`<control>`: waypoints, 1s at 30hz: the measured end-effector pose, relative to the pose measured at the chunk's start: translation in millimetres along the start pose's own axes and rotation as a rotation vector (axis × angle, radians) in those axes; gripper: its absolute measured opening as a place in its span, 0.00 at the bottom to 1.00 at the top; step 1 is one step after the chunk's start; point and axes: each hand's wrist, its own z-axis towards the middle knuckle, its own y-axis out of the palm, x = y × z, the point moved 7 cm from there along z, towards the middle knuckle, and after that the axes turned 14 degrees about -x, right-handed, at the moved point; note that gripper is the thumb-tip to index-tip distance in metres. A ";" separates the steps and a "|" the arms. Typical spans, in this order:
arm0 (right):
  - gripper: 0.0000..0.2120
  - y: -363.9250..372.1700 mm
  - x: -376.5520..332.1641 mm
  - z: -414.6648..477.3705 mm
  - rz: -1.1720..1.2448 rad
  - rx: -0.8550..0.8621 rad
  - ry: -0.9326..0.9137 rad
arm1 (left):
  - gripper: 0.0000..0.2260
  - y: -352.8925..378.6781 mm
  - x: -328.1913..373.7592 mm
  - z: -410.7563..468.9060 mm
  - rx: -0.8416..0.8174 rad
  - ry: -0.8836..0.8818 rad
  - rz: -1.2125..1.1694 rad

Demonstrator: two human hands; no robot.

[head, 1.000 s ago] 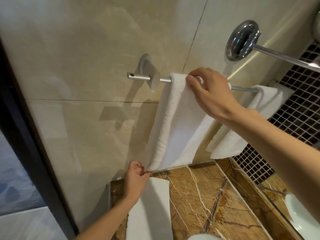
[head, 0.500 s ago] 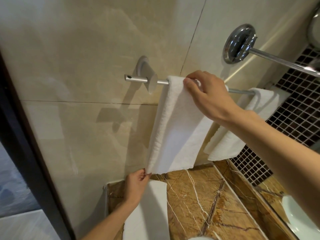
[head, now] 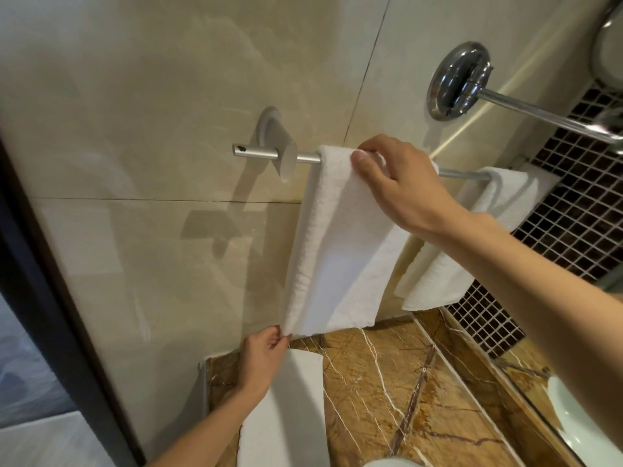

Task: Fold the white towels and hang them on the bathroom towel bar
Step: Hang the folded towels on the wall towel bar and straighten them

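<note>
The right hand [head: 401,187] holds the white towel [head: 337,251] on the towel bar [head: 263,153]; the left hand [head: 263,358] pinches its bottom corner.

Glossy beige wall tiles [head: 168,79] straight ahead, catching soft light, dark door frame [head: 50,298] down the left edge. Over on the right, brown mosaic tiling [head: 573,210] and a chrome wall mount [head: 458,82] with its rod; below, brown veined marble counter [head: 387,399].

Nothing readable here, folks. No brand, label, number or sign shows on the hanging towel [head: 337,247] near the middle, the towel bar [head: 256,152] at about 10 o'clock, or the chrome wall mount [head: 458,80] up at 1 o'clock.
</note>
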 end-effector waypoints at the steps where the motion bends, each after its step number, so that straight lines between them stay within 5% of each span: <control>1: 0.20 -0.2 0.9 -0.1 -0.004 0.002 -0.001 | 0.04 0.8 0.9 0.0 -0.008 0.001 0.003; 30: 0.20 -11.7 69.7 -16.7 -0.028 -0.004 0.020 | 0.02 68.9 4.0 29.9 -0.126 0.035 0.022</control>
